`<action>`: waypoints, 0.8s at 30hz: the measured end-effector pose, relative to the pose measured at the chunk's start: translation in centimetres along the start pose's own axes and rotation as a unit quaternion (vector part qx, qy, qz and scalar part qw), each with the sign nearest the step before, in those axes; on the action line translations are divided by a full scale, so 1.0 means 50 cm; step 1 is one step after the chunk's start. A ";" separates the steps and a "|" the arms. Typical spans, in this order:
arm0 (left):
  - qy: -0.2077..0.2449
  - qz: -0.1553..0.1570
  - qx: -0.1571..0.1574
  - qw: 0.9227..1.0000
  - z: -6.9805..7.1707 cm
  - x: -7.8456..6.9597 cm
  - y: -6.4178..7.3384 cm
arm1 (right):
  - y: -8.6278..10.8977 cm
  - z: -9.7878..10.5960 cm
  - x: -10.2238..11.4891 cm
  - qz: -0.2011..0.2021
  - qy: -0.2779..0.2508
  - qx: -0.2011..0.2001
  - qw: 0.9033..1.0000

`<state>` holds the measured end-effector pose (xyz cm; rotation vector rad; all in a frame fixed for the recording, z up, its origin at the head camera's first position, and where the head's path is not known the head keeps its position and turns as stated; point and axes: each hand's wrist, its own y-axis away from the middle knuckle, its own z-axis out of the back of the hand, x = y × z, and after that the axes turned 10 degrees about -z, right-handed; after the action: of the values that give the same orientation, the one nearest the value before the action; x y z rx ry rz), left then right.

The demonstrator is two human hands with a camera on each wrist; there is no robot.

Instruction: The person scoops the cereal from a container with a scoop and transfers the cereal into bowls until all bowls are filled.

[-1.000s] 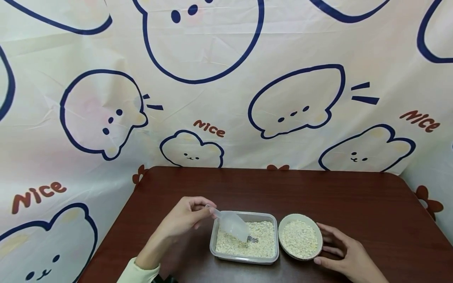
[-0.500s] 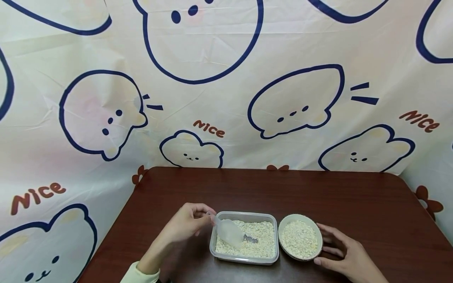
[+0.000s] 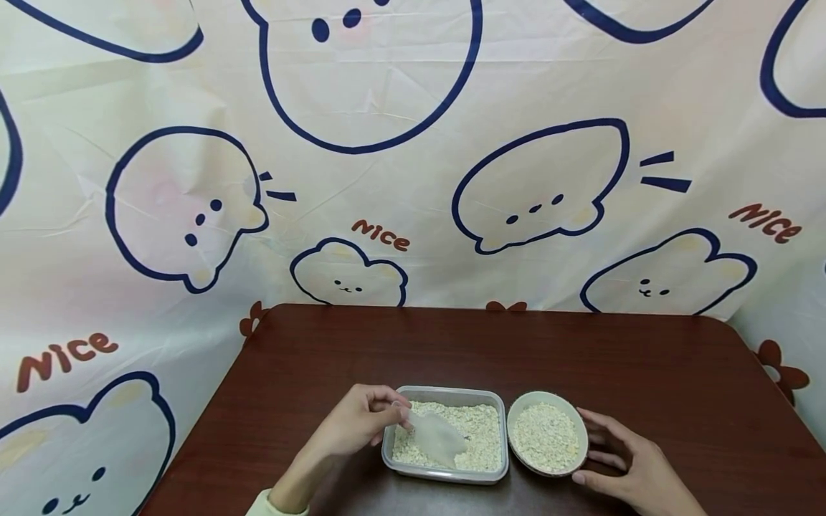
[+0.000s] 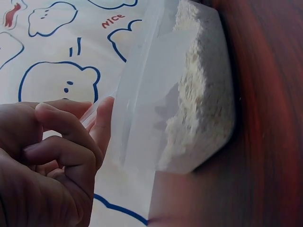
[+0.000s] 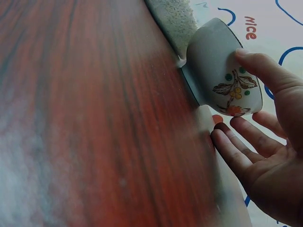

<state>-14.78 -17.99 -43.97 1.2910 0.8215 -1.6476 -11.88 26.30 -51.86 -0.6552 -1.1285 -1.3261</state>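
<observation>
In the head view my left hand (image 3: pixel 361 423) pinches the handle of a translucent white plastic scoop (image 3: pixel 437 438) between thumb and fingers. The scoop's bowl lies low in the oat flakes (image 3: pixel 484 430) of a clear rectangular container (image 3: pixel 452 476). In the left wrist view, fingers (image 4: pixel 66 151) curl beside that container's wall. A round bowl (image 5: pixel 213 61) with a leaf-and-berry pattern, filled with flakes, stands right of the container. My right hand (image 3: pixel 635 459) rests against the bowl's right side, thumb (image 5: pixel 265 66) near its rim and the other fingers extended.
The dark red-brown wooden table (image 3: pixel 400 344) reaches back to a pale cloth (image 3: pixel 426 201) printed with blue cartoon outlines. Container and bowl stand side by side, almost edge to edge.
My left hand first lowered and drew the scoop slightly left, then moved it right across the flakes, where it now covers most of the bare patch. The right hand and bowl have stayed put.
</observation>
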 end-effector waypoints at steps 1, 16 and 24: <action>0.009 0.003 0.000 1.000 -0.003 0.001 0.000 | 0.000 0.000 0.001 -0.004 -0.001 0.001 1.000; 0.071 0.027 -0.003 0.997 -0.037 -0.005 -0.011 | -0.006 0.003 -0.002 -0.029 0.005 -0.005 1.000; 0.088 0.032 -0.008 0.996 -0.034 0.000 -0.007 | -0.007 0.003 0.000 -0.028 0.003 -0.003 1.000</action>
<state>-14.43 -16.36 -44.41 1.4510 0.8866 -1.4902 -12.23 26.35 -51.89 -0.6264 -1.1456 -1.3789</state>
